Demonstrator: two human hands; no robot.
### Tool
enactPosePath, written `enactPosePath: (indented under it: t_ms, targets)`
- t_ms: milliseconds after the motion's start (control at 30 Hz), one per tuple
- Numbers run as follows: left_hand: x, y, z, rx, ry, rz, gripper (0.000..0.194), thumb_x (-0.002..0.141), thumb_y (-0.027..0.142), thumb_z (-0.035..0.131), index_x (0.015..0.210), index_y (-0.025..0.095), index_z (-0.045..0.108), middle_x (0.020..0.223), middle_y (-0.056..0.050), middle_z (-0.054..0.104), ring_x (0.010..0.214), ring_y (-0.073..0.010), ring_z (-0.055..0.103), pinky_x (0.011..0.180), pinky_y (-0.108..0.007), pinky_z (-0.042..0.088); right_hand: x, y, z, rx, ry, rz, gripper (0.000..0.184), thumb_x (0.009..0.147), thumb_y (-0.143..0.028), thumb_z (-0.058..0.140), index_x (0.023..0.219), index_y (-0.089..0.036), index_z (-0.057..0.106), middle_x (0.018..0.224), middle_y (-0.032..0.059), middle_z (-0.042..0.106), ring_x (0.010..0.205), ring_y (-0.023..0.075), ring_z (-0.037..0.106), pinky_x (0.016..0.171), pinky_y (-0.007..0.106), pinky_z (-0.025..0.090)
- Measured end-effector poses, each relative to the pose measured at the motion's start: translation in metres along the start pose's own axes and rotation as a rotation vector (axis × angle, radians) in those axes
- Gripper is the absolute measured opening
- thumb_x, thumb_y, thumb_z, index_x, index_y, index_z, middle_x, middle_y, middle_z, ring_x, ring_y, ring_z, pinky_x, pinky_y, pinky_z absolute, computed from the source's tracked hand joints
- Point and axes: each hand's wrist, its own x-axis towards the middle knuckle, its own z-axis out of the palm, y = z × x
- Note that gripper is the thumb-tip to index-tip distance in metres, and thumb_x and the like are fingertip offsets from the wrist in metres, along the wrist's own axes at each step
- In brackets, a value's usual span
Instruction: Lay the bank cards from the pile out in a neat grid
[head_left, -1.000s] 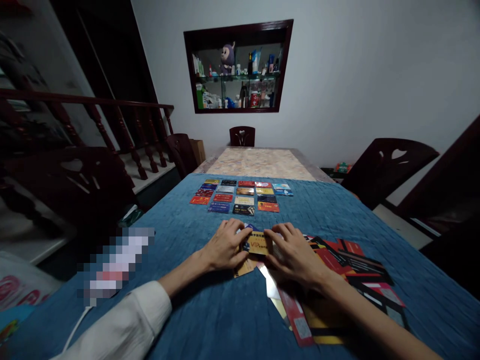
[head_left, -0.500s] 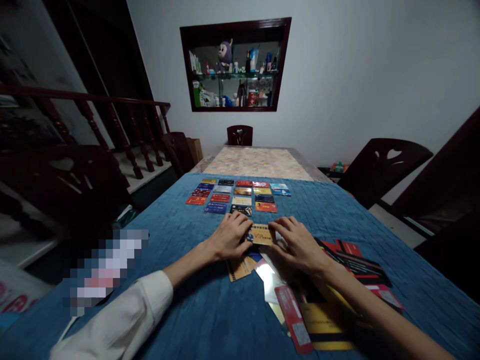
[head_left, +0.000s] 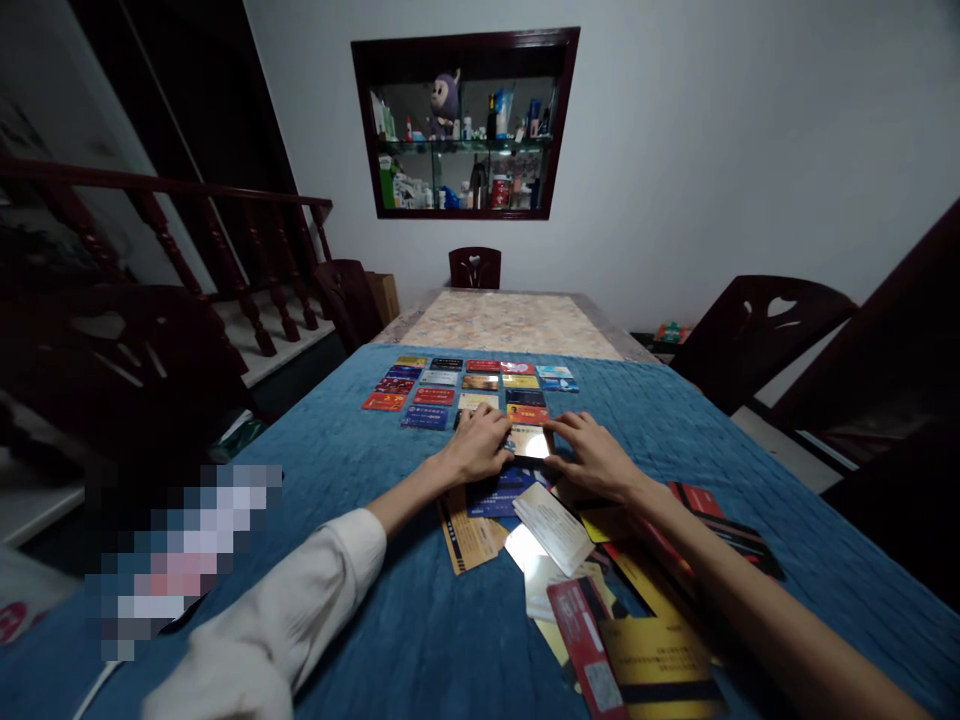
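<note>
Between my two hands is a pale gold card (head_left: pixel 529 441), gripped at its left edge by my left hand (head_left: pixel 480 442) and at its right edge by my right hand (head_left: pixel 592 455). It sits just below an orange-red card (head_left: pixel 528 414) at the near end of a column. Beyond my hands, several cards lie face up in columns, among them a blue card (head_left: pixel 426 417). Closer to me spreads a loose pile with a dark blue card (head_left: pixel 501 496), a whitish card (head_left: pixel 555 527), a red card (head_left: pixel 586 640) and a large gold card (head_left: pixel 660 660).
A blue cloth (head_left: pixel 360 640) covers the near part of the table, whose patterned top (head_left: pixel 510 322) shows beyond. To the left lies a blurred-out object (head_left: pixel 195 550) with a white cable. Dark wooden chairs (head_left: pixel 765 330) stand around, and a shelf niche (head_left: pixel 465 130) is in the wall.
Both hands have moved forward with the pale gold card, bringing it up to the near end of the column. More of the loose pile now shows behind them.
</note>
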Motion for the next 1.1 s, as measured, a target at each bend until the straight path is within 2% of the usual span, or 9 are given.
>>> enactPosePath:
  t_ms: [300,500,733,1100]
  targets:
    - [0.022,-0.007,0.014,0.009,-0.061,-0.012,0.016,0.085,0.030,0.065,0.094,0.017,0.063,0.111,-0.010,0.065,0.115,-0.0308,0.046,0.094,-0.050,0.038,0.014,0.016,0.014,0.067,-0.081,0.092,0.045,0.085,-0.034,0.062,0.127,-0.017,0.061,0.124,0.0126,0.061,0.108,0.0274,0.052,0.088,0.037,0.043]
    - [0.030,-0.009,0.022,-0.005,-0.091,-0.043,0.014,0.085,0.030,0.065,0.092,0.017,0.063,0.111,-0.010,0.066,0.116,-0.0318,0.046,0.093,-0.050,0.037,0.018,0.023,0.020,0.055,-0.097,0.101,0.040,0.087,-0.036,0.059,0.123,-0.019,0.064,0.120,0.0123,0.063,0.105,0.0275,0.053,0.084,0.037,0.043]
    - [0.033,-0.013,0.029,-0.035,-0.067,-0.043,0.015,0.086,0.031,0.065,0.094,0.018,0.063,0.111,-0.009,0.066,0.115,-0.0306,0.047,0.092,-0.048,0.035,0.018,0.021,0.020,-0.003,-0.102,0.126,0.038,0.088,-0.040,0.058,0.122,-0.022,0.064,0.122,0.0130,0.063,0.108,0.0297,0.052,0.079,0.037,0.042]
    - [0.031,-0.014,0.032,-0.047,-0.030,-0.035,0.019,0.087,0.036,0.065,0.095,0.019,0.064,0.109,-0.008,0.067,0.116,-0.0305,0.045,0.092,-0.050,0.034,0.021,0.022,0.027,-0.002,-0.083,0.128,0.035,0.092,-0.037,0.056,0.122,-0.022,0.064,0.126,0.0111,0.063,0.111,0.0289,0.052,0.083,0.037,0.042]
